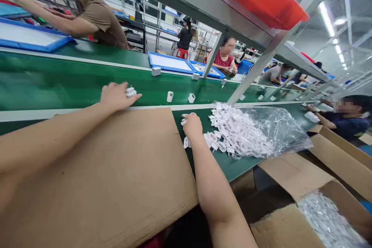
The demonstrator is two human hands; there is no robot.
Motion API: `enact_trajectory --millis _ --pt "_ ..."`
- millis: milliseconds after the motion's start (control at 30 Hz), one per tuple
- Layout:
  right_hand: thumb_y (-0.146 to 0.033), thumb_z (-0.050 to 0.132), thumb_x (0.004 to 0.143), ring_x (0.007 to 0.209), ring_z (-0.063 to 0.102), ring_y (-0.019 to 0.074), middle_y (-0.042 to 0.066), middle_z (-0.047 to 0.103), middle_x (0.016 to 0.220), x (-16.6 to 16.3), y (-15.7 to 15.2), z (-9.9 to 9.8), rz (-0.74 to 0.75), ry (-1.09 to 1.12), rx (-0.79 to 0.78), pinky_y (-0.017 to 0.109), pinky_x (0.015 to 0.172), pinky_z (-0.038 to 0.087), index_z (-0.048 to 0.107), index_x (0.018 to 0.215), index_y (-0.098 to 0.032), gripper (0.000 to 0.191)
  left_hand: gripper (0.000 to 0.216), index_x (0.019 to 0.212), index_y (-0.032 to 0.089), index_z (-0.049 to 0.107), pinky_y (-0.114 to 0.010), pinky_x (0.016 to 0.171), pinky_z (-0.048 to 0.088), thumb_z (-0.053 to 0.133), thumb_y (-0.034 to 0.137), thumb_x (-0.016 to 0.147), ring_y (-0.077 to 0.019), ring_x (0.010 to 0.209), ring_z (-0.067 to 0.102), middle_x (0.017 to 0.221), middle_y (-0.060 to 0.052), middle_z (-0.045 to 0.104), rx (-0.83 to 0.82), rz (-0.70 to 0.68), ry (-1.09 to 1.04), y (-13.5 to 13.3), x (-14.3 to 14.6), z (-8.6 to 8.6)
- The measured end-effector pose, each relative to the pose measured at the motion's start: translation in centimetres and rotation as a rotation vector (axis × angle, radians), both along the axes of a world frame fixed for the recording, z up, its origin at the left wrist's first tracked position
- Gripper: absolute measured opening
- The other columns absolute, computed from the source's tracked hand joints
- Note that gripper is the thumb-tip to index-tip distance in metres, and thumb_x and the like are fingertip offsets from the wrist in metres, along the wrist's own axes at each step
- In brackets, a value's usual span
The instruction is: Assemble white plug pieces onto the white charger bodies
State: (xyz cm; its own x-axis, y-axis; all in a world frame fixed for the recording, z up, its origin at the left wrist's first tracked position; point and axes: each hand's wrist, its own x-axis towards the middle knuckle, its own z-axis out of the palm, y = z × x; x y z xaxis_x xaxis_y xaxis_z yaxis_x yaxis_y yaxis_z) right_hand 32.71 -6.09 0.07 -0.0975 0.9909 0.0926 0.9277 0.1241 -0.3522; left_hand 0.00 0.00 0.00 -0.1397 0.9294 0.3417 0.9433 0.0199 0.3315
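My left hand [116, 96] reaches over the cardboard sheet [110, 178] to the green conveyor belt [58, 85] and holds a small white plastic part [130, 92] at its fingertips. My right hand [192, 126] rests on the green table with white parts [186, 142] under and around its fingers, at the left edge of a heap of the same white parts [235, 131] lying on a clear plastic bag [276, 128].
Two white parts [170, 96] [191, 98] stand upright on the belt beyond my hands, others further along. Blue trays [170, 63] and seated people line the far side. An open cardboard box [319, 209] with bagged parts sits at lower right. A metal post [255, 73] carries shelves overhead.
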Motion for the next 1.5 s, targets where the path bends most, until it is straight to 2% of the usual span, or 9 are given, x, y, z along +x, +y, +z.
enact_trajectory --millis 100,200,367,467,600,733,967,1267,1500 --pt "-0.007 0.057 0.080 0.115 0.061 0.0287 0.017 0.059 0.129 -0.3 0.5 -0.2 -0.024 0.291 0.080 0.038 0.097 0.050 0.056 0.131 -0.011 0.052 0.101 0.162 0.005 0.014 -0.056 0.121 0.006 0.045 0.070 0.091 -0.0442 0.150 0.012 0.167 -0.014 0.024 0.258 -0.047 0.001 0.5 2.8 1.4" --pt "-0.010 0.057 0.076 0.098 0.067 0.0228 0.011 0.067 0.115 -0.7 0.7 -0.2 -0.058 0.671 0.005 0.033 0.087 0.053 0.053 0.127 -0.014 0.051 0.089 0.164 0.012 0.015 -0.053 0.123 0.005 0.046 0.057 0.094 -0.0388 0.153 0.009 0.170 -0.009 0.015 0.274 -0.215 0.090 2.5 5.5 2.1" --pt "-0.012 0.048 0.071 0.072 0.069 0.0159 0.004 0.073 0.092 -1.6 0.8 0.2 -0.012 1.277 -0.320 0.024 0.060 0.047 0.058 0.111 -0.016 0.042 0.079 0.160 0.018 0.033 -0.045 0.121 0.025 0.052 0.034 0.085 -0.0356 0.151 0.023 0.171 -0.008 0.014 -0.137 -0.566 0.281 7.5 8.5 0.9" --pt "-0.013 0.053 0.066 0.068 0.069 0.0135 0.004 0.073 0.094 -2.0 0.9 0.2 0.090 1.416 -0.362 0.020 0.056 0.042 0.057 0.110 -0.017 0.044 0.065 0.148 0.019 0.052 -0.036 0.107 0.041 0.053 0.033 0.085 -0.0309 0.135 0.049 0.160 -0.012 0.038 -0.323 -0.580 0.256 8.7 9.0 0.5" --pt "-0.010 0.064 0.061 0.074 0.070 0.0141 0.006 0.070 0.108 -2.1 0.9 -0.2 0.061 1.328 -0.280 0.021 0.060 0.047 0.051 0.111 -0.019 0.053 0.056 0.123 0.016 0.068 -0.034 0.083 0.049 0.065 0.051 0.080 -0.0317 0.106 0.064 0.128 -0.016 0.062 -0.231 -0.459 0.211 6.5 8.5 1.8" --pt "-0.017 0.076 0.064 0.071 0.065 0.0150 0.004 0.069 0.093 -2.0 0.8 -0.7 0.084 1.111 -0.171 0.023 0.059 0.049 0.060 0.103 -0.018 0.042 0.051 0.108 0.018 0.072 -0.031 0.073 0.046 0.072 0.056 0.074 -0.0296 0.098 0.066 0.109 -0.009 0.071 -0.203 -0.382 0.030 0.5 8.1 3.0" --pt "-0.024 0.067 0.084 0.089 0.066 0.0181 0.003 0.071 0.103 -2.5 -0.7 -0.6 0.268 0.720 0.126 0.031 0.080 0.054 0.066 0.121 -0.024 0.037 0.054 0.116 0.023 0.072 -0.031 0.071 0.049 0.073 0.057 0.075 -0.0243 0.085 0.067 0.101 -0.006 0.074 -0.322 -0.481 -0.543 -9.2 8.7 -0.3" --pt "0.002 0.052 0.074 0.101 0.059 0.0246 0.006 0.068 0.107 -4.8 -3.3 0.9 0.473 0.196 0.297 0.035 0.086 0.049 0.067 0.112 -0.021 0.047 0.051 0.118 0.019 0.069 -0.029 0.064 0.045 0.073 0.056 0.082 -0.0173 0.070 0.056 0.087 -0.005 0.069 -0.162 -0.582 -0.765 -9.8 9.1 -3.7" --pt "-0.001 0.051 0.076 0.099 0.058 0.0241 0.006 0.067 0.105 -4.9 -2.6 0.1 0.458 0.222 0.261 0.034 0.084 0.048 0.066 0.111 -0.020 0.042 0.054 0.125 0.021 0.066 -0.029 0.064 0.045 0.073 0.054 0.082 -0.0171 0.071 0.055 0.089 -0.004 0.069 -0.173 -0.584 -0.739 -9.9 9.0 -3.7"
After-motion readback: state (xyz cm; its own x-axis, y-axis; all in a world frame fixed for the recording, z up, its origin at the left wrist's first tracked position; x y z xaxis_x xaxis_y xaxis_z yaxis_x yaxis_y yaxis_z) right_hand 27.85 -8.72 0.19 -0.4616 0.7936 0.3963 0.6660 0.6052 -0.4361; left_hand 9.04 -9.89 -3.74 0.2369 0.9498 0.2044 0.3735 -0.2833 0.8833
